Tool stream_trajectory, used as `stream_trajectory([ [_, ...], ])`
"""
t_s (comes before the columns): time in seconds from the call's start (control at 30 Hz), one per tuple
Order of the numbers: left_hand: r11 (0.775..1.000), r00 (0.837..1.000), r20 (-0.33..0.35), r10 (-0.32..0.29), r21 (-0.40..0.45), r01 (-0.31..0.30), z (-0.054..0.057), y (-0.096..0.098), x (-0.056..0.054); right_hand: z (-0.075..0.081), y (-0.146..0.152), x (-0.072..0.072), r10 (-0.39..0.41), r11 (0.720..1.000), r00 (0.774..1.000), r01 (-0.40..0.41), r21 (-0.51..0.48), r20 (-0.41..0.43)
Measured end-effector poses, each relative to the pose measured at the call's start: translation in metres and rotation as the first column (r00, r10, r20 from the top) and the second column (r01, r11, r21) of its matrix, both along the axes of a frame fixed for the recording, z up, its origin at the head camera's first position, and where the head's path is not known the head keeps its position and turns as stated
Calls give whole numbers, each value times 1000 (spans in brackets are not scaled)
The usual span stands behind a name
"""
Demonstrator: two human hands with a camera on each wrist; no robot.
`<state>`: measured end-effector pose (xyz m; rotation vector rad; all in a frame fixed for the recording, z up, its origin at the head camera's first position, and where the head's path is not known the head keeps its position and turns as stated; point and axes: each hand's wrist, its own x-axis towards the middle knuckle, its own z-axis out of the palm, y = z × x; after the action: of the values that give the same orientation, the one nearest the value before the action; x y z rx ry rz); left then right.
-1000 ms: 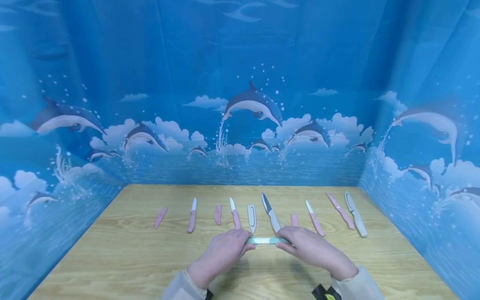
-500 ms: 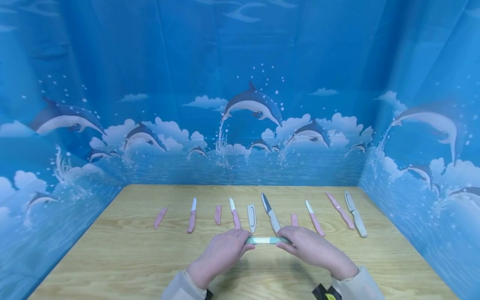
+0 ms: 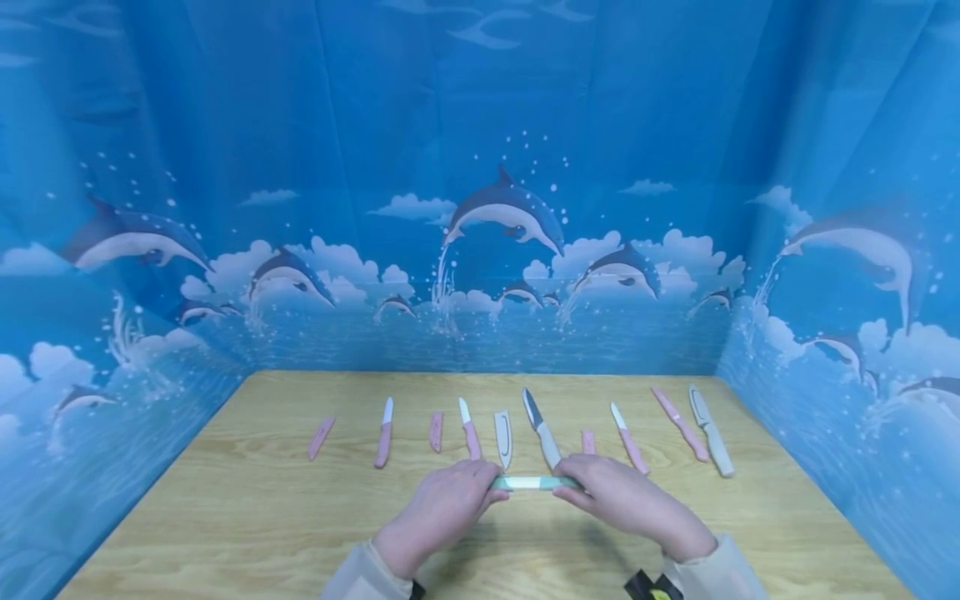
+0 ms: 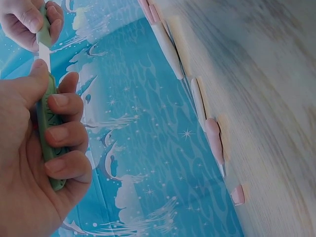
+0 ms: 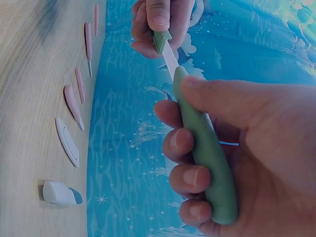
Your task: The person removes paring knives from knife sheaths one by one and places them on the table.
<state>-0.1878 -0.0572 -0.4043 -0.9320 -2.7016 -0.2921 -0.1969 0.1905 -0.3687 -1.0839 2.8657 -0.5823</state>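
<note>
In the head view my left hand (image 3: 446,506) and right hand (image 3: 626,497) meet over the near middle of the table, with a paring knife (image 3: 523,482) held level between them. My right hand's fingers and thumb wrap its green handle (image 5: 205,148), which fills the palm in the right wrist view. My left hand grips a green knife sheath (image 4: 47,116), thumb along it and fingers curled round. A short stretch of white blade (image 5: 171,60) shows between handle and sheath; the rest of the blade is hidden in the sheath.
Behind the hands several knives and sheaths lie in a row on the wooden table (image 3: 247,500). They include pink knives (image 3: 384,437), pink sheaths (image 3: 321,437), a white sheath (image 3: 503,437) and a white-handled knife (image 3: 542,427). A sheathed white knife (image 3: 712,433) lies far right. Blue dolphin curtains (image 3: 480,167) enclose the table.
Both hands and the knife stay in nearly the same place. The whole head view has shifted very slightly, and the row of knives and sheaths lies as before.
</note>
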Motion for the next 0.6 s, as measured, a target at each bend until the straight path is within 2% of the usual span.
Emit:
stream_trajectory([
  [0.23,1000,1000,21,5,-1,-5,1,1,1,-1,1,0,6,1000,1000,-6,-2,-3],
  [0.6,1000,1000,6,3,1,-3,0,0,1,2,1,1,8,1000,1000,-8,-7,16],
])
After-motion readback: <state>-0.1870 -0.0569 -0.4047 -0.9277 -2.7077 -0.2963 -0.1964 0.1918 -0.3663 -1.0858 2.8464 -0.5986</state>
